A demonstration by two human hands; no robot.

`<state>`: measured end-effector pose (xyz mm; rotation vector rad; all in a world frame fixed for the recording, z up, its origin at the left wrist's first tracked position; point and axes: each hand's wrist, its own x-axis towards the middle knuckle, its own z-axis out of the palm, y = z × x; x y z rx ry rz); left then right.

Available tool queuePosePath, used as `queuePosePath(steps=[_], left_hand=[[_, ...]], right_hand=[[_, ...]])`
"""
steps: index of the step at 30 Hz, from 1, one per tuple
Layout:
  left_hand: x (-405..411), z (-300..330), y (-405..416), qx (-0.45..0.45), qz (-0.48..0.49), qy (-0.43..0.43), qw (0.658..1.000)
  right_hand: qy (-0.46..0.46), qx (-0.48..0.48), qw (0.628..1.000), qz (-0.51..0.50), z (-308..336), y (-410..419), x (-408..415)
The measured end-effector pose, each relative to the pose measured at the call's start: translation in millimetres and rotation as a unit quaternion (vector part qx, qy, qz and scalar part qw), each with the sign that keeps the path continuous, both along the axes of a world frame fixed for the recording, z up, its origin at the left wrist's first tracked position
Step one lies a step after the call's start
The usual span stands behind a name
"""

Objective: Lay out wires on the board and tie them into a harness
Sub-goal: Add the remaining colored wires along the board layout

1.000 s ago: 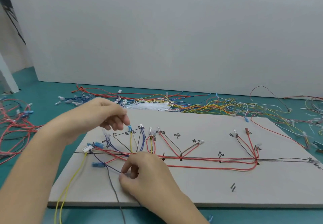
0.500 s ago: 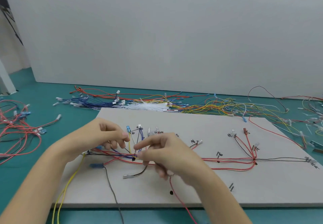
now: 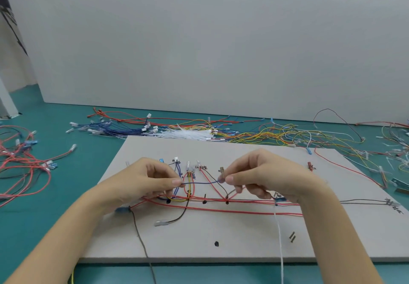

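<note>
Blue wire (image 3: 200,182) stretched left-right, pinched between left hand (image 3: 141,179), right hand (image 3: 263,174)

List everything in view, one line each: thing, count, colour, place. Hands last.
board: one, pale grey, centre of table.
table: one, teal, beneath everything.
blue wire: one, stretched between both hands above the board.
red wires: several, along the board's middle.
brown wire: one, clear-tipped, front left of board.
cable ties: bundle, white, behind board.
loose wires: many, mixed colours, behind board.
red wire pile: one, far left.
left hand: pinches blue wire.
right hand: pinches blue wire's other end.
</note>
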<state>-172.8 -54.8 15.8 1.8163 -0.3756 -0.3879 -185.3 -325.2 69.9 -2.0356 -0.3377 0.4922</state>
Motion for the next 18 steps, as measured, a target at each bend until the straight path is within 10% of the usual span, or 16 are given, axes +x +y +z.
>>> queuePosePath(steps=[7, 18], left_hand=[[2.4, -8.4, -4.2, 0.023, 0.034, -0.052, 0.998], [3.7, -12.8, -5.5, 0.01, 0.058, -0.089, 0.994]], right_hand=[[0.047, 0.151, 0.987, -0.01, -2.1, -30.1, 2.0], [0.171, 0.503, 0.839, -0.117, -22.0, -21.5, 15.1]])
